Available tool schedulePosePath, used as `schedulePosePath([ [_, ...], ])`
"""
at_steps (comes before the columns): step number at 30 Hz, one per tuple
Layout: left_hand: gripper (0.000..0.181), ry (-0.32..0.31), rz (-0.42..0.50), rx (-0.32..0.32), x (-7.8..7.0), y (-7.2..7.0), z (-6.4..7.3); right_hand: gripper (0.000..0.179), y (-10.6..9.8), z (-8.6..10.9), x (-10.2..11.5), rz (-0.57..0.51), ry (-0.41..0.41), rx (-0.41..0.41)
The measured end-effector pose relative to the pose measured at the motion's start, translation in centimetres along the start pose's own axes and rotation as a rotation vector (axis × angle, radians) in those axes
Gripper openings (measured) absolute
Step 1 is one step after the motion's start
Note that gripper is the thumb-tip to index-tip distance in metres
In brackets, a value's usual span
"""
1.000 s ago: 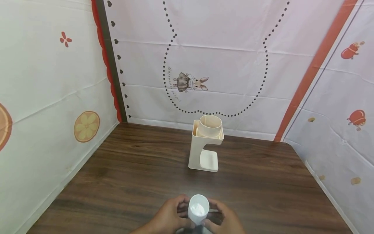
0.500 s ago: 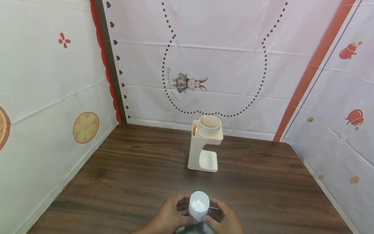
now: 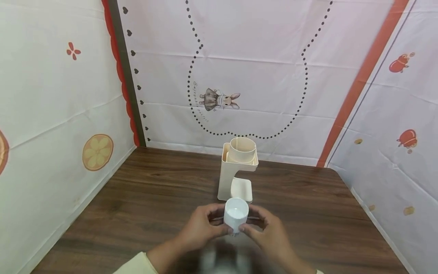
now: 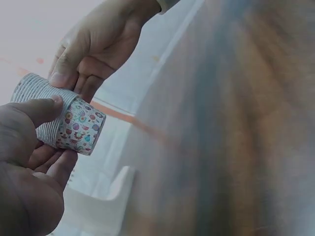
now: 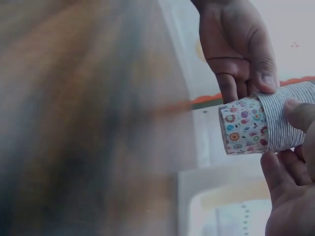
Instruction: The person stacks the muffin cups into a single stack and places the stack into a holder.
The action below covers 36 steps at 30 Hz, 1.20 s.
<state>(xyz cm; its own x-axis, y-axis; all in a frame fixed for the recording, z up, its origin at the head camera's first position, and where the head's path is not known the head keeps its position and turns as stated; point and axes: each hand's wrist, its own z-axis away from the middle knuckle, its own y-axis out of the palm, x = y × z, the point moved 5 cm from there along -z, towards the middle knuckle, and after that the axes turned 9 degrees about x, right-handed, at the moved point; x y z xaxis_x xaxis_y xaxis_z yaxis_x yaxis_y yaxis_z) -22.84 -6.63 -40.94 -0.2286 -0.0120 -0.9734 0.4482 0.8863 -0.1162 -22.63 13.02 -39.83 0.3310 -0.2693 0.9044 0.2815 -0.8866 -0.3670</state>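
Observation:
A stack of nested paper cups (image 3: 236, 215) is held between both hands in the head view, its open mouth facing up. The wrist views show many white rims close together and a small flower print on the outermost cup (image 4: 81, 127). From the left side, my left hand (image 3: 202, 226) grips the stack, thumb in front and fingers behind. My right hand (image 3: 270, 230) grips it the same way from the right. Just beyond the hands stands a cream cup dispenser (image 3: 226, 180) with a round tube on top and a flat base; the stack's rim slightly overlaps its base in view.
The dispenser stands on a dark wood-grain table (image 3: 154, 190). Printed cloth (image 3: 267, 83) hangs behind the table and along both sides. A whitish blurred shape (image 3: 226, 262) lies near the front edge, too unclear to name.
Both hands have carried the cup stack forward and up from the near edge toward the dispenser. The head view has shifted slightly. The dispenser stays standing in place.

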Motion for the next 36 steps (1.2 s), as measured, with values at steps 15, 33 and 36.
schedulePosePath([
  [15, 0.056, 0.041, -0.196, -0.013, -5.9, -3.2, -5.9, 0.057, -4.1, -6.0, 5.1, 0.153, -0.012, 0.004],
  [33, 0.052, 0.042, -0.308, -0.089, -12.0, -6.1, -13.3, 0.059, -9.3, -13.4, 9.3, 0.213, -0.028, 0.005],
  [36, 0.052, 0.054, -0.311, -0.112, -12.4, -6.4, -14.3, 0.059, -9.8, -14.3, 9.7, 0.227, -0.036, -0.004],
])
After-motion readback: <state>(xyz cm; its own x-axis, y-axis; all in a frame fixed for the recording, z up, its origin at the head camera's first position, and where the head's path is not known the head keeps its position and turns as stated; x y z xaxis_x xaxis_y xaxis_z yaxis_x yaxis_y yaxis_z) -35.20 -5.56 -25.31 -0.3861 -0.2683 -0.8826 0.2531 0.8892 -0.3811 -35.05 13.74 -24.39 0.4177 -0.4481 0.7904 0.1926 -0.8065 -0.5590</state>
